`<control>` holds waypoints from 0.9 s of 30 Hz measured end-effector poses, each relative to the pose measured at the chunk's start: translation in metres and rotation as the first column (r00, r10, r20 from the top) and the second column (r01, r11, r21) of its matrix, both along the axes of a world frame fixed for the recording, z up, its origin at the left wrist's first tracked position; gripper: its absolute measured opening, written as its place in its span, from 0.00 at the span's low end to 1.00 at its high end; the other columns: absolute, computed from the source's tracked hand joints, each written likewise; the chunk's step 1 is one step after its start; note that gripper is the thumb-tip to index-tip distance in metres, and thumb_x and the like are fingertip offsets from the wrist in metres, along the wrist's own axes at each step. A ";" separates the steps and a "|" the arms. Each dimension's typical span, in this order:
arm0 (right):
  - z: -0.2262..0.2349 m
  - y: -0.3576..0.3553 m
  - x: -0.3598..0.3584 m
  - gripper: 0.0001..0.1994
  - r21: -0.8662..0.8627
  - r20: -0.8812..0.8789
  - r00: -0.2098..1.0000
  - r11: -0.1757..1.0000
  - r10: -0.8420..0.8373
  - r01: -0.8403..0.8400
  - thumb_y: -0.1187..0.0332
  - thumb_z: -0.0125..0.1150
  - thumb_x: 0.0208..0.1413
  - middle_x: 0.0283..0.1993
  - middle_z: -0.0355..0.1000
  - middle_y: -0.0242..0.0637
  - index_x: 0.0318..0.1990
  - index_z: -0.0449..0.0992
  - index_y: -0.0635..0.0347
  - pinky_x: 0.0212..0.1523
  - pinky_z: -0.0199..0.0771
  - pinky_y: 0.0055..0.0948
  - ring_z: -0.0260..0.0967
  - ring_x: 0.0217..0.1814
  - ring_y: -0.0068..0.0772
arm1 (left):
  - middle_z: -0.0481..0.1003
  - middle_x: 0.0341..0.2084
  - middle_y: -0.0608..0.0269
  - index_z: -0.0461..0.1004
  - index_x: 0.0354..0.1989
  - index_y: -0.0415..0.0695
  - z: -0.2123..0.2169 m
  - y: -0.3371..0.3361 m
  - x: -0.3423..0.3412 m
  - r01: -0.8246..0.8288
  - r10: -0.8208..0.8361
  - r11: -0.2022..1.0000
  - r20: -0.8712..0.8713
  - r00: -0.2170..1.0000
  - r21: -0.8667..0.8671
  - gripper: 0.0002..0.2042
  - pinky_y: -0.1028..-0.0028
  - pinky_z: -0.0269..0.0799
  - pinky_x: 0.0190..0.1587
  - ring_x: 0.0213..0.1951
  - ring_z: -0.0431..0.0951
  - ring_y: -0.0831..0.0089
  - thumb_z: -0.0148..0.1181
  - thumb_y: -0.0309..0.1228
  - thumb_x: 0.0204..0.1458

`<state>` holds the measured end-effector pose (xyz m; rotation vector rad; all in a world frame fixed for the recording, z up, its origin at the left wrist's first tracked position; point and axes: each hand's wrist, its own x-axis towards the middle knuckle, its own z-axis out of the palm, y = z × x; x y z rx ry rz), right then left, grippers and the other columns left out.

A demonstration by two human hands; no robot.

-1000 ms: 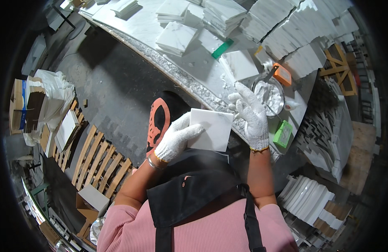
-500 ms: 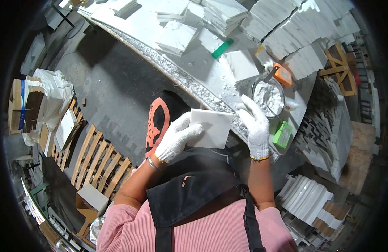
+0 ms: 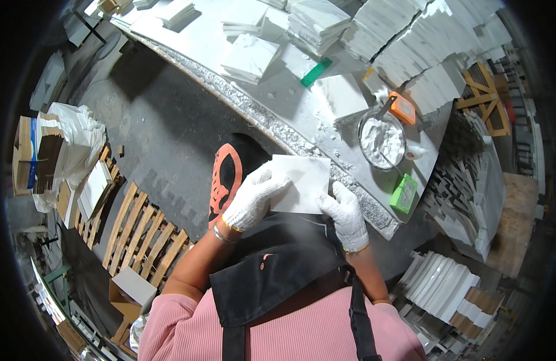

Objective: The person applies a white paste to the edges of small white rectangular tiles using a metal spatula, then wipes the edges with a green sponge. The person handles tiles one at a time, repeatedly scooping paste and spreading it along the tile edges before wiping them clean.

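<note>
A square white tile (image 3: 306,180) is held in front of my chest, just off the near edge of the dusty white workbench (image 3: 290,78). My left hand (image 3: 254,200), in a white knit glove, lies flat over the tile's left part. My right hand (image 3: 345,215), also gloved, grips the tile's lower right corner. Beyond the tile, on the bench, stands a round metal bowl (image 3: 382,139) of white powder or paste with a tool handle in it.
Stacks of white tiles (image 3: 410,48) cover the far bench. An orange tool (image 3: 403,108), a green sponge block (image 3: 403,193) and a green strip (image 3: 316,72) lie near the bowl. A wooden pallet (image 3: 142,234) and cardboard boxes (image 3: 34,156) are on the floor left; more tile stacks (image 3: 446,289) lower right.
My right hand came back from near the bowl down to the tile's lower right corner. The tile has dropped slightly toward my chest, with my left hand still on it.
</note>
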<state>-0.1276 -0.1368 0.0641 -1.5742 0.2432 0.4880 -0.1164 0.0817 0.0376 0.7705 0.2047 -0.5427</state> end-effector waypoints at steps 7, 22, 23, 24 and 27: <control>-0.004 -0.004 0.010 0.08 0.011 0.053 0.998 0.999 -0.030 0.030 0.67 0.64 0.58 0.27 0.66 0.24 0.34 0.76 0.63 0.30 0.60 0.22 0.58 0.29 0.15 | 0.78 0.46 0.56 0.71 0.59 0.36 -0.004 0.003 0.005 0.077 -0.078 0.996 0.052 0.996 0.036 0.18 0.72 0.72 0.53 0.44 0.79 0.70 0.56 0.30 0.62; -0.002 -0.026 0.005 0.09 -0.265 0.014 0.998 0.962 0.065 -0.059 0.67 0.67 0.60 0.37 0.77 0.36 0.43 0.79 0.63 0.35 0.72 0.23 0.71 0.35 0.19 | 0.76 0.49 0.60 0.68 0.60 0.36 -0.019 -0.038 -0.004 -0.227 0.223 0.973 -0.093 0.970 -0.037 0.22 0.71 0.73 0.54 0.50 0.77 0.71 0.62 0.23 0.58; -0.005 -0.039 -0.001 0.10 -0.251 0.156 0.988 0.966 -0.022 0.061 0.66 0.67 0.60 0.38 0.77 0.35 0.44 0.79 0.62 0.37 0.73 0.24 0.72 0.37 0.20 | 0.76 0.50 0.60 0.68 0.60 0.35 -0.024 -0.036 -0.003 -0.232 0.230 0.973 -0.062 0.971 -0.017 0.22 0.71 0.73 0.55 0.50 0.77 0.71 0.62 0.23 0.57; -0.005 -0.051 -0.005 0.11 -0.216 0.289 0.952 0.962 -0.101 0.168 0.65 0.68 0.60 0.38 0.77 0.34 0.45 0.80 0.62 0.39 0.74 0.24 0.72 0.39 0.21 | 0.76 0.50 0.60 0.68 0.60 0.35 -0.027 -0.031 -0.002 -0.245 0.246 0.969 -0.033 0.969 0.010 0.22 0.71 0.72 0.55 0.50 0.77 0.71 0.62 0.23 0.57; 0.026 -0.100 -0.004 0.17 -0.602 0.569 0.810 0.597 -0.146 0.530 0.62 0.70 0.58 0.51 0.75 0.39 0.52 0.77 0.58 0.49 0.75 0.30 0.74 0.48 0.30 | 0.76 0.50 0.62 0.70 0.58 0.37 -0.046 -0.022 -0.005 -0.292 0.294 0.956 -0.054 0.954 0.027 0.20 0.72 0.71 0.59 0.52 0.77 0.72 0.62 0.22 0.56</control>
